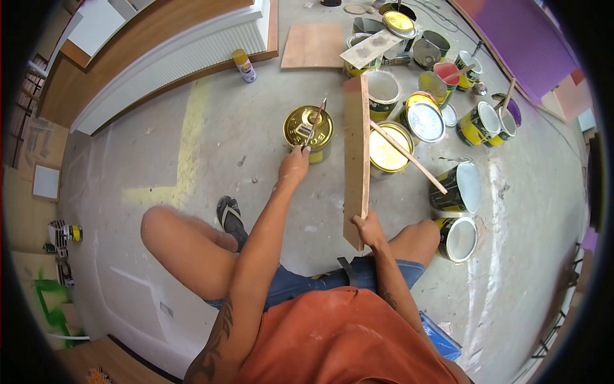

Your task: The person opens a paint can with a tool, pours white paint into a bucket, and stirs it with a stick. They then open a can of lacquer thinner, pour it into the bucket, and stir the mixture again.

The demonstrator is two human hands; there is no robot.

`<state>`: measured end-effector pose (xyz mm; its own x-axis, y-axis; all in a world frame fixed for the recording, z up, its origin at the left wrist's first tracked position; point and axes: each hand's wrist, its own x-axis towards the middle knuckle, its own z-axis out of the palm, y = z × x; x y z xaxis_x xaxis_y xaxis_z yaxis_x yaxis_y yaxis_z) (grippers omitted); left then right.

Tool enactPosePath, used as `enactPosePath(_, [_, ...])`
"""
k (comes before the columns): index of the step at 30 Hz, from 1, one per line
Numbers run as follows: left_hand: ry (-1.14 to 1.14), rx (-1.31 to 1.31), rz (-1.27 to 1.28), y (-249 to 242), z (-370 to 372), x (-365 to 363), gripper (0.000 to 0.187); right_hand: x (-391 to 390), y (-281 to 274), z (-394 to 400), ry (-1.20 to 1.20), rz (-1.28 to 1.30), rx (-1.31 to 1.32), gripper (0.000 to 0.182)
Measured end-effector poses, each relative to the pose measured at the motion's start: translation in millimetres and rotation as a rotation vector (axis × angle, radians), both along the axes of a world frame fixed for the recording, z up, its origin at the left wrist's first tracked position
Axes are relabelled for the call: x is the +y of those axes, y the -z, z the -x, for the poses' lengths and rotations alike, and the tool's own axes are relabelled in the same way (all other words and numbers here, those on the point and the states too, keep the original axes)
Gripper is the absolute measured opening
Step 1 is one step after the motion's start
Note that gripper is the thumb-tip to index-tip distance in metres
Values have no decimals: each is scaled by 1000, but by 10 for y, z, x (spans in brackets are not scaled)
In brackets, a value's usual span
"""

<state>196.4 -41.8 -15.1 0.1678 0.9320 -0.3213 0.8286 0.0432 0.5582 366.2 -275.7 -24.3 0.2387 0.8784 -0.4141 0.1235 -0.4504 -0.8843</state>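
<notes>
My left hand (294, 164) reaches forward to a closed tin with a gold lid (295, 128) standing on the floor. Its fingers are closed on a slim tool with a reddish-brown shaft (316, 120), which lies across the lid; I cannot tell its exact kind. My right hand (367, 230) grips the lower end of a long wooden board (357, 160), held on edge in front of me. Just beyond the board, a wooden stirring stick (409, 158) rests across an opened tin of pale yellow paint (389, 148).
Several paint tins and buckets crowd the right, including a dark bucket (455, 187) and a white-lined tin (458, 239) near my knee. A spray can (244, 66) stands by the white ribbed panel (185, 64). A flat board (313, 46) lies at the back, and a purple panel (531, 45) at far right.
</notes>
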Motion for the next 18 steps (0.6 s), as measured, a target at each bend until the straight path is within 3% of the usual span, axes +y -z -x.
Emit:
enactPosePath(4, [27,49,39,9,-46,-120,47,24,7,45,-25,2,-23,38])
enactPosePath(6, [-30,21,24,-125,-107,-197,48,51,-24,58,6,-127,-57,37])
enactPosePath(9, [-82,-57,24,-176,-64,-257,48,34,-64,62,19,-30,-4,35])
enactPosePath(18, [-83,-43,34,-44,60,-161,49,141,-93,105,9,-79,-23,33])
